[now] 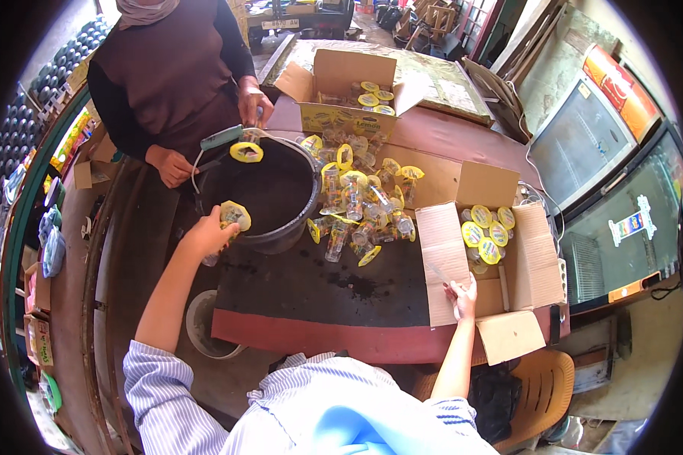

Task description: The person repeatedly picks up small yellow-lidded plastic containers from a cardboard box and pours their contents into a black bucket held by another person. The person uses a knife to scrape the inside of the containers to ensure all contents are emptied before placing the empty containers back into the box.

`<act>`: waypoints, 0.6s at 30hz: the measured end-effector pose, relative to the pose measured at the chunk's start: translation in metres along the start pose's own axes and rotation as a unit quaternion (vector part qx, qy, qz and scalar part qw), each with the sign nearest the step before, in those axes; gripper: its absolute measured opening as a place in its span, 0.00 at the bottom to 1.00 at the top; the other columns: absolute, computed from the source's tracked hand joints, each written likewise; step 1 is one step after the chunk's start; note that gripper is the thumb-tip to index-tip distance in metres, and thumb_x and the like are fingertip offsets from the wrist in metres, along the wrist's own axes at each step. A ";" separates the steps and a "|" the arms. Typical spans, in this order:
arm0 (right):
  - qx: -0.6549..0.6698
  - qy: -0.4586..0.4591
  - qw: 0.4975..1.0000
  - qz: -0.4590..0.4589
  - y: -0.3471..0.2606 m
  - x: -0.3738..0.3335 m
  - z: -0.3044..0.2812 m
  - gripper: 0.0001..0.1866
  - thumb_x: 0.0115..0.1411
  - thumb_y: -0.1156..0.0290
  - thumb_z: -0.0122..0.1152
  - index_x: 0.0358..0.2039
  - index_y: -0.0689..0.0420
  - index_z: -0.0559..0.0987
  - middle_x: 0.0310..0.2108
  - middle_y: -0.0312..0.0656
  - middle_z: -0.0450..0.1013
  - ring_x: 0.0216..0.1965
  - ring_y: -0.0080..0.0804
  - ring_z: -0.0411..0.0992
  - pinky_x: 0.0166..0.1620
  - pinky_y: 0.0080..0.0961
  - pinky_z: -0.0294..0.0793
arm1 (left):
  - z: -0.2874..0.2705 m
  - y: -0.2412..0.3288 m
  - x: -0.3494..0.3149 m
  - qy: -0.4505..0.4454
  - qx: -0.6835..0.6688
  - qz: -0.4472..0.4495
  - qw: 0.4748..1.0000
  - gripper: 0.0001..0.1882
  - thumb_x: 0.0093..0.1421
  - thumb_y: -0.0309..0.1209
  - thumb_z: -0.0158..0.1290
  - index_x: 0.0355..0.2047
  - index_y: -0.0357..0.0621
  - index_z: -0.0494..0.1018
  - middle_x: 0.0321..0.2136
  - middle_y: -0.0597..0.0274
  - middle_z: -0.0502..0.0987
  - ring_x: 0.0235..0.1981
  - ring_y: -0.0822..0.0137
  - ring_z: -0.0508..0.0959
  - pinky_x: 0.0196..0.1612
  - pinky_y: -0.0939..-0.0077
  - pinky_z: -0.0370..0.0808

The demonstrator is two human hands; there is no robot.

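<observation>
My left hand is closed round a clear plastic cup with a yellow-rimmed lid, at the near left side of a black bucket. My right hand rests at the near edge of an open carton's flap, fingers apart. Inside that carton stand several cups with yellow lids. A heap of similar cups lies on the table to the right of the bucket, many on their sides. Across from me a person's hand holds another lidded cup over the bucket; their other hand is by its handle.
A second open carton with cups stands at the far side of the table. The dark tabletop has wet patches. Below the table is a pale bucket. An orange chair stands near right, glass-fronted coolers beyond.
</observation>
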State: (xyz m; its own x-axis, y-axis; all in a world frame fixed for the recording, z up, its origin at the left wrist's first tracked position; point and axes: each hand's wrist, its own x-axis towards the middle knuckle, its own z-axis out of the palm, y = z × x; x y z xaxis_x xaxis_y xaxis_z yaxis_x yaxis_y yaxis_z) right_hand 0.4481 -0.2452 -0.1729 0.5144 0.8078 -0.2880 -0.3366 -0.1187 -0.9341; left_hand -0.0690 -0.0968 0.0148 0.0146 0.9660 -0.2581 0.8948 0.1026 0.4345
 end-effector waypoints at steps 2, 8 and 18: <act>0.002 0.002 1.000 0.000 0.000 0.001 0.002 0.41 0.48 0.81 0.56 0.57 0.53 0.44 0.21 0.36 0.68 0.27 0.30 0.72 0.34 0.24 0.74 | 0.001 -0.006 0.003 -0.021 -0.001 0.000 1.000 0.25 0.52 0.43 0.49 0.43 0.37 0.59 0.22 0.50 0.74 0.21 0.63 0.76 0.25 0.73 0.71; 0.023 0.008 1.000 0.010 0.000 0.001 0.002 0.41 0.48 0.82 0.56 0.57 0.50 0.44 0.23 0.37 0.67 0.27 0.31 0.72 0.34 0.25 0.74 | 0.037 -0.014 0.006 0.062 -0.373 0.068 0.923 0.23 0.56 0.43 0.47 0.43 0.38 0.59 0.27 0.62 0.70 0.24 0.76 0.69 0.24 0.81 0.68; 0.005 0.025 0.999 0.036 -0.007 -0.003 0.007 0.40 0.48 0.79 0.57 0.57 0.49 0.45 0.24 0.36 0.68 0.28 0.30 0.73 0.33 0.23 0.73 | 0.067 0.013 -0.004 -0.025 -0.637 0.140 0.758 0.20 0.58 0.38 0.44 0.47 0.43 0.57 0.38 0.66 0.68 0.41 0.76 0.68 0.42 0.78 0.66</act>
State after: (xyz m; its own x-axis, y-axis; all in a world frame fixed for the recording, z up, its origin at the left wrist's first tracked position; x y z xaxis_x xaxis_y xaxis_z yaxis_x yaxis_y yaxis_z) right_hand 0.4432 -0.2429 -0.1636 0.5277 0.7672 -0.3645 -0.3823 -0.1687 -0.9085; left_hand -0.0273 -0.1156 -0.0361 0.1694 0.9854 -0.0195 -0.3019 0.0707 0.9507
